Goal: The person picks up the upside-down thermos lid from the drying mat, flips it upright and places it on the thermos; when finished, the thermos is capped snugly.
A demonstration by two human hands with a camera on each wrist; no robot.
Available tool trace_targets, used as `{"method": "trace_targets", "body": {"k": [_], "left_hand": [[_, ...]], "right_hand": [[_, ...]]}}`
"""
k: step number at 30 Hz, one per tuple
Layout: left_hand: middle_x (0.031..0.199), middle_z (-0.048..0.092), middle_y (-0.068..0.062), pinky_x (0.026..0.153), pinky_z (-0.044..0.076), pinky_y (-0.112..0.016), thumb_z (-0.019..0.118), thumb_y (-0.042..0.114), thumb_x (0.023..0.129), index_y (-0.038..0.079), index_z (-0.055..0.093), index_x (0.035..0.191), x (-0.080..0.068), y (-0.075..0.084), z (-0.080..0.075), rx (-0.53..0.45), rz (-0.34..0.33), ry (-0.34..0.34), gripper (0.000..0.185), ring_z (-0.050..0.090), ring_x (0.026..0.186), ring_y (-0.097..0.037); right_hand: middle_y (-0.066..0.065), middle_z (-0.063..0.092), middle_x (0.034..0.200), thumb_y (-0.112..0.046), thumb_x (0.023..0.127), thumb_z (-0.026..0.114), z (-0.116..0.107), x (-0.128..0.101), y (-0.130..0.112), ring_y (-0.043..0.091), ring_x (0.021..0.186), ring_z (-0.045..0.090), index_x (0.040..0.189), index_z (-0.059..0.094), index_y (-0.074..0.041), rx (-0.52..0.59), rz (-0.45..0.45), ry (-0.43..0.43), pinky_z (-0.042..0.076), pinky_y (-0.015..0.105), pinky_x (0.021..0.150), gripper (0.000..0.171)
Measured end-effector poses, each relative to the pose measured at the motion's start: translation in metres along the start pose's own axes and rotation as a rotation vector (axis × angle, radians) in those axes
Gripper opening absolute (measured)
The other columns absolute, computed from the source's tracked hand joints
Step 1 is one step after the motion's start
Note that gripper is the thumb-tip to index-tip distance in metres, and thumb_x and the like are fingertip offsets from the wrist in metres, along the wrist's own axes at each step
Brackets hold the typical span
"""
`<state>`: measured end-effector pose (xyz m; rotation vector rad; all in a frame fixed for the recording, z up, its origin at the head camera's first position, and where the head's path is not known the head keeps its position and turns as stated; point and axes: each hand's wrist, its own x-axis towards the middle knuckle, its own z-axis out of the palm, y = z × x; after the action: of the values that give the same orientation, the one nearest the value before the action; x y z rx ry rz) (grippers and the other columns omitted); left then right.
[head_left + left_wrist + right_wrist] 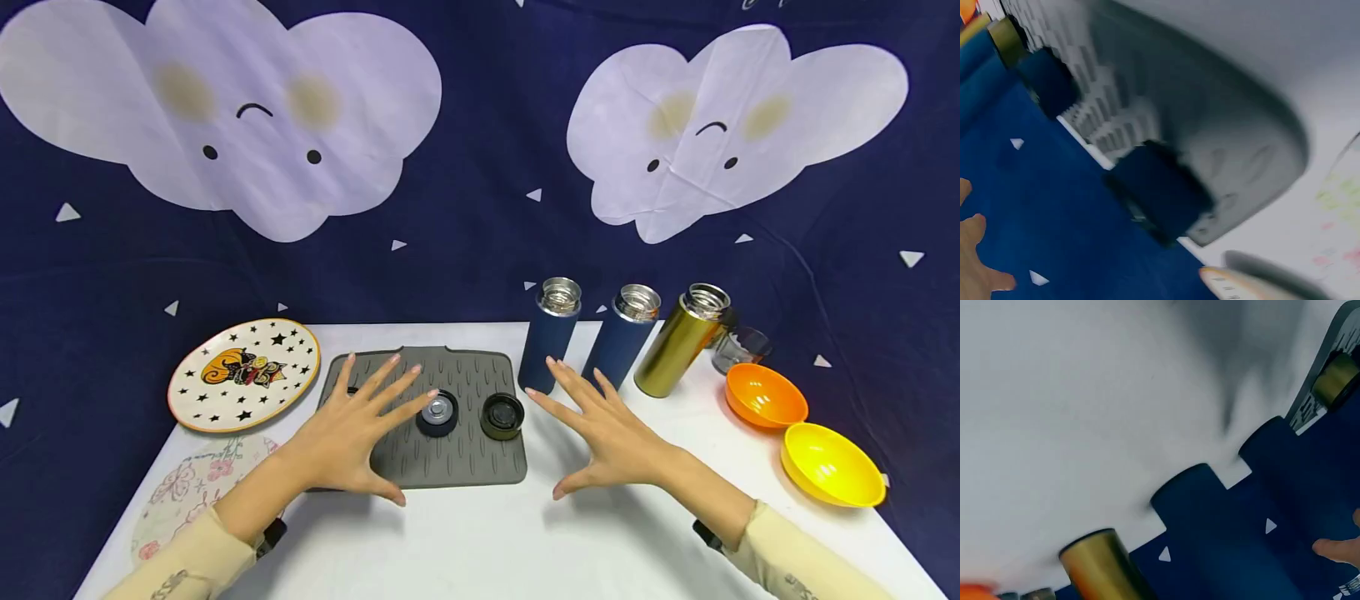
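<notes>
My left hand (348,437), fingers spread, hovers over the left part of a grey ridged mat (457,467) and touches nothing. A dark blue bottle lid (437,414) lies on the mat by its fingertips. The left wrist view shows another blue lid (1160,190), mostly hidden by the hand in the head view. A black and gold lid (502,417) lies at the mat's right. Right of the mat, my right hand (615,437) is also spread and holds nothing. Beyond it stand two lidless navy bottles (551,342) and a gold lidless bottle (678,346).
An orange bowl (765,396), a yellow bowl (832,465) and a clear cup (741,348) stand at the right. A star-patterned plate (217,404) leans at the back left, near a floral round mat (176,500). A dark blue cloth (487,167) hangs behind the table.
</notes>
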<state>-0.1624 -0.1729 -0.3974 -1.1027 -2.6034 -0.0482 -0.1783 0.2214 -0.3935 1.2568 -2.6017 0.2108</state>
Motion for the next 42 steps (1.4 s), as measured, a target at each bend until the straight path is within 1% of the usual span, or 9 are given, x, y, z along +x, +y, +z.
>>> {"method": "trace_targets", "body": {"k": [4, 8, 11, 15, 22, 27, 30, 37, 42], "left_hand": [[0.162, 0.027, -0.014, 0.119, 0.005, -0.066, 0.075, 0.074, 0.066, 0.021, 0.028, 0.157, -0.013, -0.013, 0.011, -0.018, -0.075, 0.053, 0.115, 0.023, 0.149, -0.037], [0.155, 0.036, -0.021, 0.118, 0.005, -0.067, 0.085, 0.052, 0.07, 0.013, 0.031, 0.155, -0.024, -0.023, 0.018, -0.053, -0.174, 0.084, 0.108, 0.033, 0.143, -0.042], [0.152, 0.038, -0.024, 0.115, 0.009, -0.072, 0.086, 0.046, 0.071, 0.01, 0.031, 0.155, -0.03, -0.027, 0.021, -0.078, -0.273, 0.052, 0.106, 0.034, 0.141, -0.044], [0.15, 0.037, -0.029, 0.112, 0.022, -0.07, 0.083, 0.04, 0.078, 0.0, 0.03, 0.153, -0.033, -0.031, 0.023, -0.12, -0.397, -0.019, 0.101, 0.035, 0.139, -0.048], [0.141, 0.045, -0.038, 0.104, 0.041, -0.062, 0.079, 0.035, 0.083, -0.015, 0.028, 0.147, -0.03, -0.035, 0.023, -0.205, -0.512, -0.058, 0.096, 0.047, 0.129, -0.052], [0.139, 0.046, -0.038, 0.097, 0.046, -0.063, 0.078, 0.031, 0.085, -0.016, 0.029, 0.146, -0.028, -0.036, 0.026, -0.236, -0.567, -0.089, 0.092, 0.05, 0.125, -0.052], [0.132, 0.05, -0.038, 0.09, 0.05, -0.061, 0.08, 0.028, 0.083, -0.017, 0.034, 0.143, -0.029, -0.037, 0.028, -0.227, -0.575, -0.079, 0.087, 0.056, 0.116, -0.051], [0.116, 0.054, -0.028, 0.082, 0.052, -0.057, 0.088, 0.021, 0.071, -0.012, 0.053, 0.127, -0.029, -0.033, 0.03, -0.28, -0.597, 0.018, 0.074, 0.061, 0.1, -0.043], [0.119, 0.054, -0.024, 0.079, 0.055, -0.055, 0.087, 0.015, 0.068, -0.007, 0.05, 0.126, -0.023, -0.009, 0.022, -0.353, -0.579, 0.112, 0.073, 0.065, 0.098, -0.041]], "right_hand": [[0.015, 0.023, 0.162, -0.078, 0.059, 0.076, 0.005, 0.0, -0.004, 0.031, 0.139, 0.04, 0.157, 0.03, -0.021, 0.054, -0.002, 0.064, 0.038, 0.058, 0.105, 0.122], [0.009, 0.035, 0.156, -0.074, 0.062, 0.077, 0.008, 0.0, -0.009, 0.027, 0.131, 0.049, 0.156, 0.031, -0.02, 0.143, 0.044, 0.081, 0.045, 0.051, 0.098, 0.118], [0.005, 0.041, 0.151, -0.073, 0.063, 0.078, 0.01, -0.001, -0.014, 0.025, 0.127, 0.051, 0.156, 0.031, -0.023, 0.211, 0.091, 0.065, 0.047, 0.051, 0.097, 0.116], [0.0, 0.046, 0.146, -0.072, 0.063, 0.078, 0.013, -0.001, -0.021, 0.022, 0.125, 0.052, 0.155, 0.033, -0.024, 0.265, 0.113, 0.049, 0.049, 0.047, 0.098, 0.114], [-0.002, 0.051, 0.139, -0.071, 0.065, 0.077, 0.019, 0.0, -0.029, 0.016, 0.124, 0.052, 0.153, 0.037, -0.019, 0.311, 0.089, 0.048, 0.051, 0.043, 0.097, 0.11], [0.001, 0.053, 0.137, -0.069, 0.066, 0.078, 0.023, 0.001, -0.033, 0.015, 0.125, 0.052, 0.152, 0.038, -0.018, 0.36, 0.082, 0.047, 0.051, 0.043, 0.098, 0.109], [0.002, 0.053, 0.137, -0.067, 0.067, 0.078, 0.025, 0.002, -0.035, 0.015, 0.126, 0.052, 0.153, 0.037, -0.019, 0.394, 0.086, 0.043, 0.051, 0.043, 0.099, 0.107], [0.003, 0.057, 0.132, -0.052, 0.074, 0.082, 0.027, 0.008, -0.046, 0.023, 0.118, 0.06, 0.151, 0.04, -0.016, 0.551, 0.12, 0.044, 0.052, 0.043, 0.097, 0.095], [0.008, 0.064, 0.119, -0.032, 0.08, 0.083, 0.033, 0.017, -0.054, 0.024, 0.104, 0.063, 0.141, 0.051, -0.007, 0.649, 0.191, 0.096, 0.056, 0.035, 0.083, 0.074]]}}
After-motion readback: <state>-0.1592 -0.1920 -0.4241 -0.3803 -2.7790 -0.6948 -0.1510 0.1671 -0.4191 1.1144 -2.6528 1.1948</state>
